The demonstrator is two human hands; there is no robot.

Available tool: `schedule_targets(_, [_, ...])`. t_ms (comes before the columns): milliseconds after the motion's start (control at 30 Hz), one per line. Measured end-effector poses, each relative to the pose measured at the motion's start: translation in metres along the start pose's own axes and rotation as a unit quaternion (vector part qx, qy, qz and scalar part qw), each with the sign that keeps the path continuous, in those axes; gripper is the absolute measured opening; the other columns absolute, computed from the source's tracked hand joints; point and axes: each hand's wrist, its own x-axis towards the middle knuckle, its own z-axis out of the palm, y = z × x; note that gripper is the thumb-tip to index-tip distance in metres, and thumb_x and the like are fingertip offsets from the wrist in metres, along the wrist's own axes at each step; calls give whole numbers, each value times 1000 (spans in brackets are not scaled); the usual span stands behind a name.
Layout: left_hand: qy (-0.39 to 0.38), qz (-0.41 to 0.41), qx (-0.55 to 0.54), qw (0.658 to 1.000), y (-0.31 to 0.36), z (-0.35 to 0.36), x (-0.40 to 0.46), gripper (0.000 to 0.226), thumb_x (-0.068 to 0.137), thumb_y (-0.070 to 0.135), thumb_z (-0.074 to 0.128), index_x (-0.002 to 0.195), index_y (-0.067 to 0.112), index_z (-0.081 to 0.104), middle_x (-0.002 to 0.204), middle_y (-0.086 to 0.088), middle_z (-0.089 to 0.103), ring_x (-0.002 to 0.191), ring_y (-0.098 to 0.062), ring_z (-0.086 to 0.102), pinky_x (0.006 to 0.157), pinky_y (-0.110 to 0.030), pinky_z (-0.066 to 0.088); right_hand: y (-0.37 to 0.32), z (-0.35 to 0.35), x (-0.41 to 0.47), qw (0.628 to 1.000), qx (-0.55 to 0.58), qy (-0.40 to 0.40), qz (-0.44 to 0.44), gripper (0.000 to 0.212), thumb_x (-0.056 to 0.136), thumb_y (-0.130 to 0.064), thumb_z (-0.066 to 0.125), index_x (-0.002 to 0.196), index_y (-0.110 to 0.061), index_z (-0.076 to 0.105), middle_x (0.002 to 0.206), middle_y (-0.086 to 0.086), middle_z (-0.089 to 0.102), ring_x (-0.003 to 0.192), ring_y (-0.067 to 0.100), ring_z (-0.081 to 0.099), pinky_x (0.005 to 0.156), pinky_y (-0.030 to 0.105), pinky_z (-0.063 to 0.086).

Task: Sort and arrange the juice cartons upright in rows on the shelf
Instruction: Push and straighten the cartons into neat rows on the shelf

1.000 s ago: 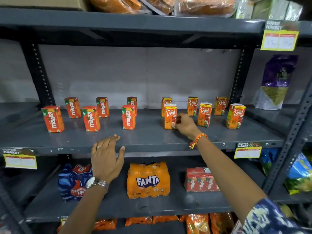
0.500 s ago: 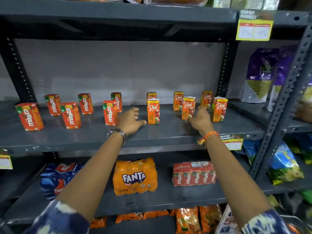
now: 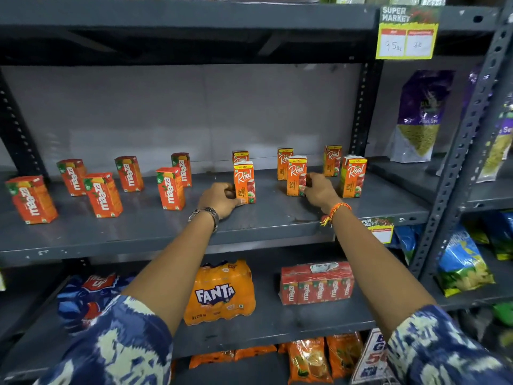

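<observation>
Nearest the camera, two patterned sleeves reach forward to the middle shelf (image 3: 166, 240), where each hand has taken one carton. The left hand (image 3: 219, 200) has its grip clamped low on the front-left Real carton (image 3: 244, 182), thumb at the base and fingers round the side. The right hand (image 3: 319, 191) is closed on the right side of the middle Real carton (image 3: 296, 176). Holding them low probably lets both slide into line without tipping. A third front Real carton (image 3: 354, 176) stands just right of that hand, untouched, and three more stand behind in a back row. Left of the hands, six Maaza cartons (image 3: 169, 187) stand upright but loosely staggered, well apart, so the sorting by brand looks done while the rows seem unfinished. Grey painted metal, scuffed at its front lip, carries them all. Below lie a Fanta pack (image 3: 219, 294) and a wrapped Maaza multipack (image 3: 316, 284). Farther off, snack bags fill the neighbouring rack, and a yellow price tag (image 3: 406, 34) hangs overhead.
</observation>
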Motion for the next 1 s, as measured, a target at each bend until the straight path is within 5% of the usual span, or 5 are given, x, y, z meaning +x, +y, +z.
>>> schedule_targets(467, [4,-2,11,1000,0,0,-6,44,79,40,78,116,22,65,120,-3,70,110,-25,64,97,-43,48,5,-5,-18,999,-20,13,-40,23,93,-16,59,109,-3,67,114,15,70,108,31,64,95,39,49])
schedule_targets(1000, [2,6,38,999,1,-1,-7,45,81,39,75,120,19,64,123,-5,69,113,-28,63,99,-47,47,4,-6,-20,999,-21,4,-29,26,94,-12,57,117,-1,62,117,17,67,110,31,63,95,38,48])
